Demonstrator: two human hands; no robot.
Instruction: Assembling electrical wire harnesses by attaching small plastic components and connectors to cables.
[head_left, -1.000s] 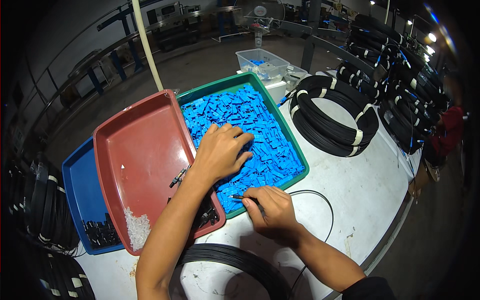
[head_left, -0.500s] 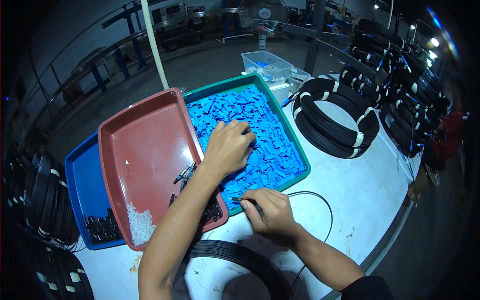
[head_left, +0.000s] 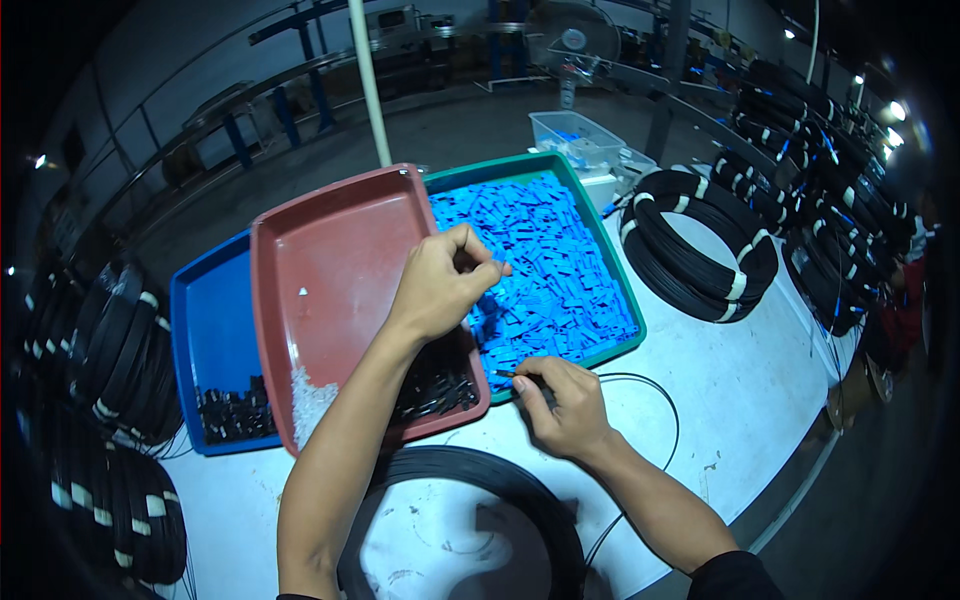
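My left hand (head_left: 440,283) is raised over the near left side of the green tray (head_left: 628,350), which is full of small blue plastic pieces (head_left: 560,270). Its thumb and forefinger meet in a pinch; whatever is between them, if anything, is too small to make out. Lower and to the right, my right hand (head_left: 565,408) is closed around the end of a thin black cable (head_left: 678,420), its tip poking out to the left over the tray's near rim. From behind this hand the cable loops right and down toward a black coil (head_left: 470,462) on the table.
Left of the green tray, a reddish-brown tray (head_left: 330,240) holds clear bits and black parts; a blue tray (head_left: 210,340) holds more black pieces. A bound cable coil (head_left: 650,270) lies at right. Behind stands a clear plastic bin (head_left: 580,140). Cable coils (head_left: 120,500) are stacked at left.
My left hand has lifted off the blue pieces, its fingers now drawn into a pinch. The right hand still grips the cable end. The whole view has shifted, moving the trays rightward in the picture.
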